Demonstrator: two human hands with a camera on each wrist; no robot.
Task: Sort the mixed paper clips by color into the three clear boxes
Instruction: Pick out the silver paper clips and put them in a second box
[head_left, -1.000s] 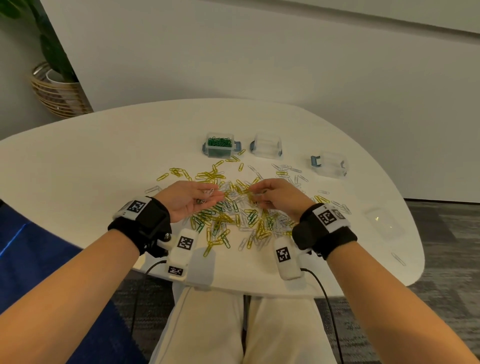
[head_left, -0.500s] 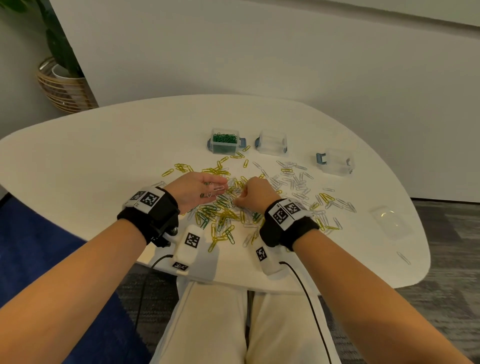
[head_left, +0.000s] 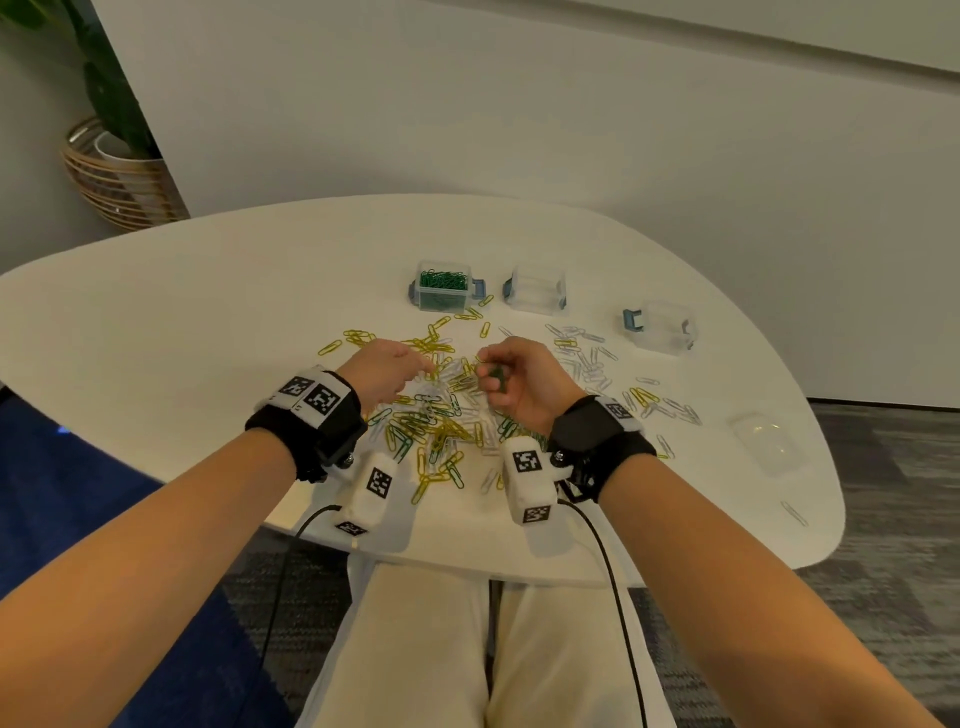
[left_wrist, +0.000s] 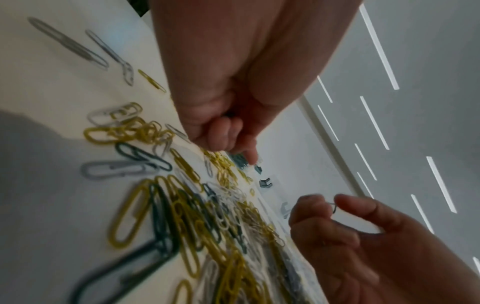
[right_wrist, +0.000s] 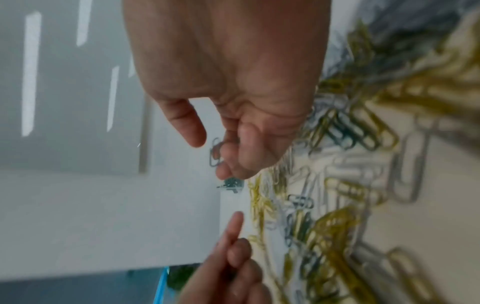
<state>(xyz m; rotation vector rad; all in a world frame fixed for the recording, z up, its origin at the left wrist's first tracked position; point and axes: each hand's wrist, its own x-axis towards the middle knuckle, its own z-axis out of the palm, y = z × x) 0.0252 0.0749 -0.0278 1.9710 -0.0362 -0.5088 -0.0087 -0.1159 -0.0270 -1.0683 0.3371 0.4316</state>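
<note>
A mixed pile of yellow, green and white paper clips (head_left: 441, 421) lies on the white table (head_left: 208, 312). Three clear boxes stand behind it: the left box (head_left: 444, 288) holds green clips, while the middle box (head_left: 535, 291) and the right box (head_left: 660, 327) look empty. My right hand (head_left: 493, 374) is raised just above the pile, its curled fingers pinching a few green clips (right_wrist: 215, 154). My left hand (head_left: 415, 371) is low over the pile's far left, index finger (left_wrist: 253, 158) pointing down. Its other fingers curl round something dark, seemingly clips (left_wrist: 228, 115).
A clear lid (head_left: 769, 441) lies near the table's right edge, with one stray clip (head_left: 795, 512) in front of it. White clips (head_left: 587, 358) spread toward the right box. A wicker planter (head_left: 119, 182) stands on the floor at the far left.
My right hand has lifted off the pile and turned palm inward with green clips in its fingers. My left hand has rolled palm down and reached toward the pile.
</note>
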